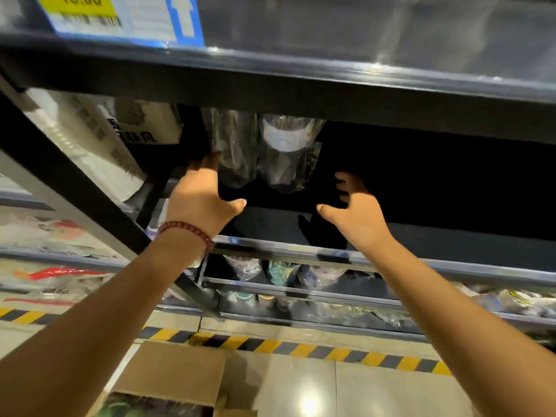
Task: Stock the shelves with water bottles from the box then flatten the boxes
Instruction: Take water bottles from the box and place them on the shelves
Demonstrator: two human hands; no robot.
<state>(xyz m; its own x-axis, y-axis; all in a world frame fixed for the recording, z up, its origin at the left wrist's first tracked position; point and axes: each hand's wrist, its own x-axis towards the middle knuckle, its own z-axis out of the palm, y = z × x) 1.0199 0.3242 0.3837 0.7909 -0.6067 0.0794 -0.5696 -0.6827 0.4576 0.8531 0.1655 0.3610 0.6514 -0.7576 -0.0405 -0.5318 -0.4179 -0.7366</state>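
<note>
The left hand, mid-frame, reaches into the shelf with fingertips against the left bottle, probably to push it back; whether it grips is unclear. The right hand, just right of centre, hangs spread and empty near the second bottle, ready to steady it. The open box waits at bottom left, within reach for restocking.

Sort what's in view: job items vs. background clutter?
Job:
- two clear water bottles on the dark shelf
- left hand touching the left bottle
- right hand, open, holding nothing
- open cardboard box on the floor

Background:
- price tag on the upper shelf edge
- white packages at left
- goods on lower shelves
- hazard tape
</note>
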